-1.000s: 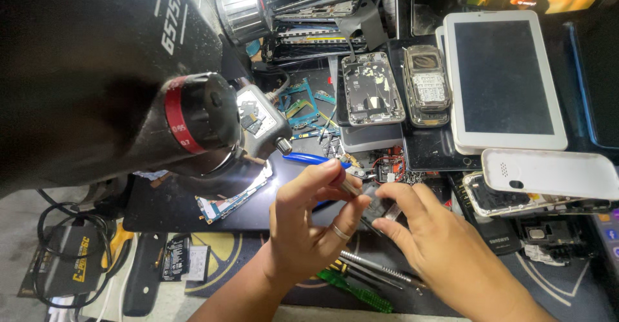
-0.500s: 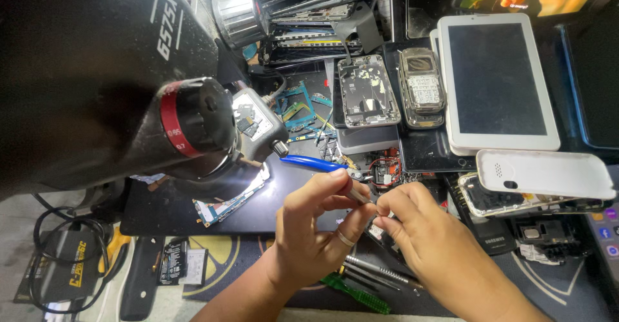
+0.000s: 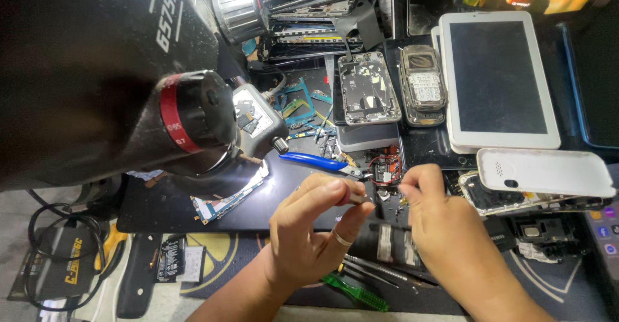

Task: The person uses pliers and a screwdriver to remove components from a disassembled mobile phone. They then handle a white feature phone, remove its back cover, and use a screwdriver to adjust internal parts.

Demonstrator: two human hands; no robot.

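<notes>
A small metal part [image 3: 358, 198] is pinched between the thumb and fingertips of the left hand [image 3: 316, 232], held up just above the dark work mat [image 3: 161, 203] near its front edge. The right hand [image 3: 445, 232] has its fingertips drawn together beside it, seemingly on something tiny, though what it grips is too small to tell. Just behind the hands lie blue-handled cutters [image 3: 313, 161] and a small board with red wires [image 3: 385, 167]; a long circuit board [image 3: 232, 193] rests under the microscope [image 3: 129, 90]. Further back sit an opened phone shell [image 3: 367, 88], an old keypad phone [image 3: 422, 85] and a white tablet [image 3: 496, 77]. The work looks mid-way: pieces are loose and nothing appears reassembled.
</notes>
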